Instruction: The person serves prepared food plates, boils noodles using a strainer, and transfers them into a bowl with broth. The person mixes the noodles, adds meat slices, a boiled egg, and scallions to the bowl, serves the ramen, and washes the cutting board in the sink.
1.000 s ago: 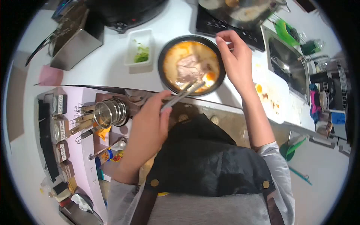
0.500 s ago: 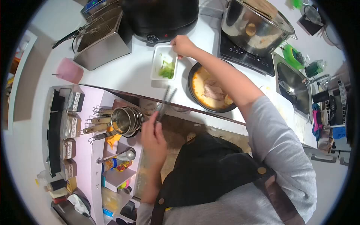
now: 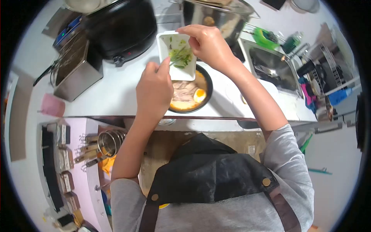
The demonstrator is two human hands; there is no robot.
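White kitchen desk [image 3: 123, 87], left hand [image 3: 154, 87] with grip closed around one pair of tongs [image 3: 177, 57], tips among greens [image 3: 187, 61], right hand [image 3: 209, 46] pinching the rim of one white container [image 3: 185, 75] of greens, held above one black bowl [image 3: 210, 87] of soup [image 3: 183, 105], meat [image 3: 183, 94], one egg half [image 3: 199, 96].

Left hand [image 3: 154, 91]: raised, thumb [image 3: 165, 65] forward, fingers [image 3: 150, 70] curled.
Right hand [image 3: 208, 44]: farther forward, fingers arched over.
Forearms [image 3: 253, 91]: both extended, angled inward.

The tub [image 3: 187, 74] holds greens [image 3: 187, 58] above the bowl [image 3: 209, 88].
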